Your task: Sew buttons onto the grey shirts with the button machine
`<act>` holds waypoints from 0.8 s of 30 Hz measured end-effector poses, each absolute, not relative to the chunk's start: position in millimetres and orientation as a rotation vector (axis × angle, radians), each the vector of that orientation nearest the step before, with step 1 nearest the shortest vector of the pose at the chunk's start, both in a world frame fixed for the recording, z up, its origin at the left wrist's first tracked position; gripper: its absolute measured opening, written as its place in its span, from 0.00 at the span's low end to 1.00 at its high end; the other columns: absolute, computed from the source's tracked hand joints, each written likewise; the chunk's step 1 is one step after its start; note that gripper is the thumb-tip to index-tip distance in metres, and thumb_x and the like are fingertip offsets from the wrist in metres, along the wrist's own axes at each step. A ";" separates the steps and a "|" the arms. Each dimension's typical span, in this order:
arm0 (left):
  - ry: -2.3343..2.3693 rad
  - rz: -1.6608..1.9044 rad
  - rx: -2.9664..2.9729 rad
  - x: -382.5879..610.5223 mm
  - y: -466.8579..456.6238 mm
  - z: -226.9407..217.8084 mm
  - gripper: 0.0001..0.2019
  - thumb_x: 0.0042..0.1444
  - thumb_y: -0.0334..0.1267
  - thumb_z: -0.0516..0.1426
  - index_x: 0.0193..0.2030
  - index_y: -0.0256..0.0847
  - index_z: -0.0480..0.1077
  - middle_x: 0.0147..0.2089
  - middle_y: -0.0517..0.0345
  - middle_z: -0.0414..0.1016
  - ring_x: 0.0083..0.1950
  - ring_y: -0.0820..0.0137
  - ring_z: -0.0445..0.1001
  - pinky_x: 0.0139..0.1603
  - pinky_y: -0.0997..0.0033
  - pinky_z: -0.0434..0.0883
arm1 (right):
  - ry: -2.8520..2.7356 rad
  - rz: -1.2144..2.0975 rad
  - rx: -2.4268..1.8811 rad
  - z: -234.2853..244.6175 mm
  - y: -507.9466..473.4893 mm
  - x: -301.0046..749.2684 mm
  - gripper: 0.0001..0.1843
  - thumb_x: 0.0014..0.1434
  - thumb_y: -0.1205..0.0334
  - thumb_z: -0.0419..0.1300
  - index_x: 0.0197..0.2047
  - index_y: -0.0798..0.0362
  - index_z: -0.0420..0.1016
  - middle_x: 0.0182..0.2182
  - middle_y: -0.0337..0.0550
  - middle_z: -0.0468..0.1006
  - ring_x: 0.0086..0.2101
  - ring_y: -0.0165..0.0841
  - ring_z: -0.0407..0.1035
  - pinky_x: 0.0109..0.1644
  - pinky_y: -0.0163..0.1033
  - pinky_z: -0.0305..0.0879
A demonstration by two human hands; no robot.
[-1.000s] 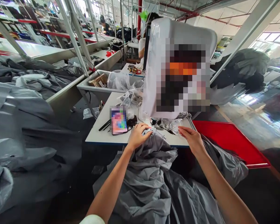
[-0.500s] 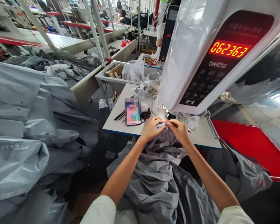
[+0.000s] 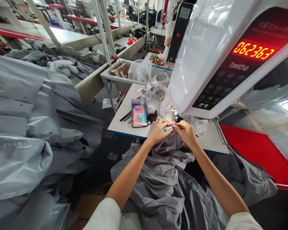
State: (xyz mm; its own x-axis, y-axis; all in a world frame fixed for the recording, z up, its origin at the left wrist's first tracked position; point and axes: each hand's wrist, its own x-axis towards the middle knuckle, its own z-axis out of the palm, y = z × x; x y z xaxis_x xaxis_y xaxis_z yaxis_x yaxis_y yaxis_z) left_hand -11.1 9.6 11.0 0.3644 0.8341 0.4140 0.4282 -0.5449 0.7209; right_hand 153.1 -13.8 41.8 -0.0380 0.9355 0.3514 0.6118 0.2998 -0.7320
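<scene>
A white tray (image 3: 112, 77) stands just beyond the far end of the bench (image 3: 118, 125), and inside it are a brown cardboard package (image 3: 119, 70) and a clear plastic bag (image 3: 139, 71). The grey cloth (image 3: 158, 179) lies in big loose folds and rises from below the bench up to its front edge. The left hand (image 3: 158, 132) and the right hand (image 3: 186, 132) are both closed, very near each other, and they pinch a small fold of this cloth.
</scene>
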 end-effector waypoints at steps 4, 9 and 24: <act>1.083 1.086 2.136 -11.4 9.7 9.7 0.09 0.58 0.40 0.60 0.45 0.44 0.73 0.49 0.57 0.73 0.54 0.66 0.67 0.58 0.64 0.65 | -1.753 0.556 -1.370 40.9 -16.7 156.7 0.15 0.60 0.51 0.58 0.38 0.52 0.79 0.35 0.45 0.78 0.37 0.35 0.72 0.38 0.39 0.67; 1.090 1.081 2.132 -11.4 9.3 9.3 0.09 0.57 0.40 0.60 0.44 0.44 0.73 0.50 0.57 0.72 0.55 0.66 0.67 0.59 0.64 0.64 | -1.829 0.447 -1.345 44.1 -21.0 156.1 0.13 0.61 0.55 0.57 0.39 0.52 0.79 0.36 0.46 0.78 0.36 0.34 0.72 0.38 0.38 0.67; 1.105 1.082 2.142 -11.1 9.0 10.2 0.08 0.56 0.38 0.60 0.43 0.44 0.73 0.49 0.57 0.73 0.54 0.65 0.67 0.59 0.64 0.65 | -2.126 -0.117 -1.315 33.9 -31.3 152.5 0.17 0.65 0.65 0.48 0.50 0.50 0.75 0.40 0.47 0.77 0.42 0.38 0.70 0.48 0.44 0.68</act>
